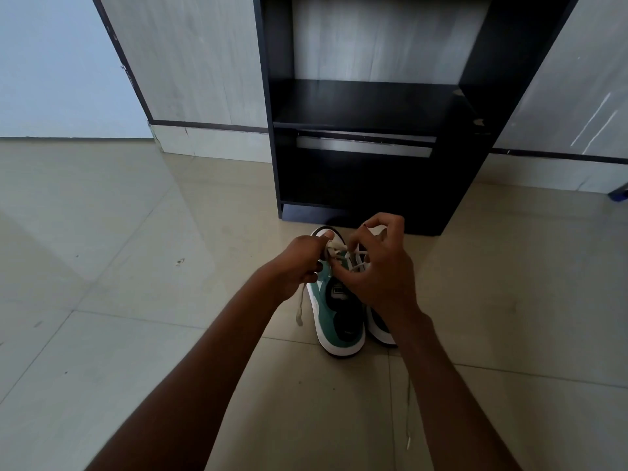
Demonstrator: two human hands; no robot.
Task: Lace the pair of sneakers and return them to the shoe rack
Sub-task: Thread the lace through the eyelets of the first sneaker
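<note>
Sneakers [341,312] on floor [136,334] before rack [370,103], under both hands; left hand [300,263] gripping lace [331,248], right hand [380,266] curled, pinching lace at eyelets

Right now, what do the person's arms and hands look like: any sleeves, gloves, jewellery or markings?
Both forearms are bare as far back as the frame shows, with no sleeves in view. The left hand and the right hand wear no gloves, and no watch, bracelet or ring shows on either. One fingernail on the right hand looks painted dark red. No tattoos or other markings are visible.
</note>
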